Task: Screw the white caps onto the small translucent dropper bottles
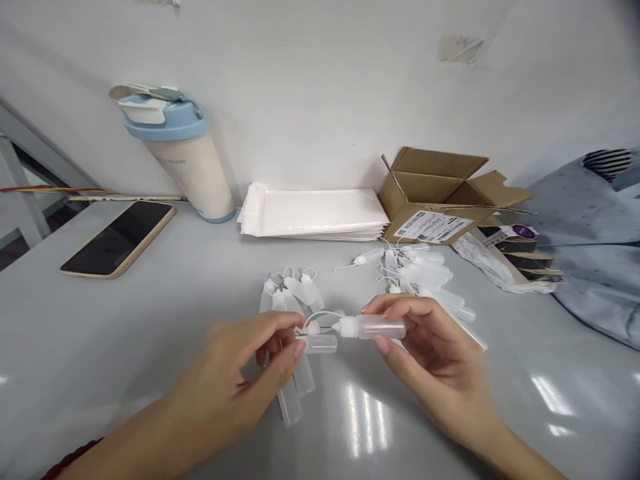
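Observation:
My right hand (435,360) grips a small translucent bottle (379,327) that lies level, its white nozzle and thin needle pointing left. A thin strap curves from the nozzle towards my left hand (260,367). The thumb and forefinger of that hand pinch the small white cap end at the needle's tip; the exact contact is hidden by the fingertips. Beneath and beyond the left hand lie several similar bottles (291,401) with caps and needles. A second pile of these bottles (430,270) rests behind the right hand.
A cream and blue tumbler (193,160) stands by the wall, near a phone (120,239) at the left. A stack of white padded envelopes (315,212) lies beside an open cardboard box (435,193). Further right are a plastic-wrapped item (500,263) and grey-blue cloth (595,267).

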Demonstrator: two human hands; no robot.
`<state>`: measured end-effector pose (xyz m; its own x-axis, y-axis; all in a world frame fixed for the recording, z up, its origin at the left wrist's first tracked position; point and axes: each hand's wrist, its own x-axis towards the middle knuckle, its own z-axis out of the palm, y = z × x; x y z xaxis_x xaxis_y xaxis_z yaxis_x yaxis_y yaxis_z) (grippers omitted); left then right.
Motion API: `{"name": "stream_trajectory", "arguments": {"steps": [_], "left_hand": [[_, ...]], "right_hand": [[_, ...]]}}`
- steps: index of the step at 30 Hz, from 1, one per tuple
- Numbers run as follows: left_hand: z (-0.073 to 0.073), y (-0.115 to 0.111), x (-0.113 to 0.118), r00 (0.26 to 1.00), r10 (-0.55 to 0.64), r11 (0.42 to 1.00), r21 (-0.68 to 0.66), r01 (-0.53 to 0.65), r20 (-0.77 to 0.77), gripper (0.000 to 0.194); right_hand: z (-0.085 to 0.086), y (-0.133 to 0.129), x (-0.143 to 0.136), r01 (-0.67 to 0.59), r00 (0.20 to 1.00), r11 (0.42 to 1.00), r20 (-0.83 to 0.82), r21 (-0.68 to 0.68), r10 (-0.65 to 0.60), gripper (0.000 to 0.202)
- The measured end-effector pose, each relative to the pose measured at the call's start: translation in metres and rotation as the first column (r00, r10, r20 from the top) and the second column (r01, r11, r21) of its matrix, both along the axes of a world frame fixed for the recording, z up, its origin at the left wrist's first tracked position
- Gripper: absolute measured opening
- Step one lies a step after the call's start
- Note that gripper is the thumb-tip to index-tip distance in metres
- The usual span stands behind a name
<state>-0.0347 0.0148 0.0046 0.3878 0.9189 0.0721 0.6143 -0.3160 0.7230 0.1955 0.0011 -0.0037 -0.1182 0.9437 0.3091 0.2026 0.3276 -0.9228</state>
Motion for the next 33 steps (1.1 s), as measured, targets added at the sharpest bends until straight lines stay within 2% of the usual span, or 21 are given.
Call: {"name": "stream_trajectory", "arguments": {"steps": [3,11,14,17,20,24,33], "left_hand": [[-0.006,-0.001,-0.002,0.996,-0.075,0.973,0.215,0.084,-0.048,0.016],[-0.013,-0.001,-0.006,0.978,-0.114,0.869,0.461,0.182,-0.172,0.011],[-0.016,0.000,-0.006,0.970,-0.111,0.839,0.502,0.208,-0.216,0.013],[-0.016,0.001,-0.004,0.963,-0.101,0.838,0.501,0.218,-0.250,0.015],[-0.014,0.002,-0.002,0.969,-0.090,0.824,0.530,0.201,-0.229,0.012],[-0.014,0.004,-0.001,0.979,-0.111,0.771,0.606,0.194,-0.172,0.013],[-0.017,0.005,0.000,0.981,-0.118,0.748,0.637,0.188,-0.152,0.016]], "right_hand": [[-0.001,0.000,0.000,-0.010,1.000,1.000,0.026,0.018,0.009,0.021],[-0.003,-0.002,0.001,-0.008,0.999,0.999,0.050,0.039,0.006,0.023],[-0.003,-0.002,0.001,-0.011,0.999,1.000,0.048,0.022,0.010,0.023],[-0.001,-0.003,0.000,-0.027,0.999,1.000,0.035,0.002,0.027,0.023],[0.000,-0.004,-0.001,-0.058,0.998,0.998,0.003,-0.015,0.058,0.024],[0.001,-0.005,-0.004,-0.080,0.997,0.996,-0.017,-0.046,0.079,0.025],[0.001,-0.006,-0.004,-0.075,0.997,0.995,0.000,-0.059,0.075,0.025]]}}
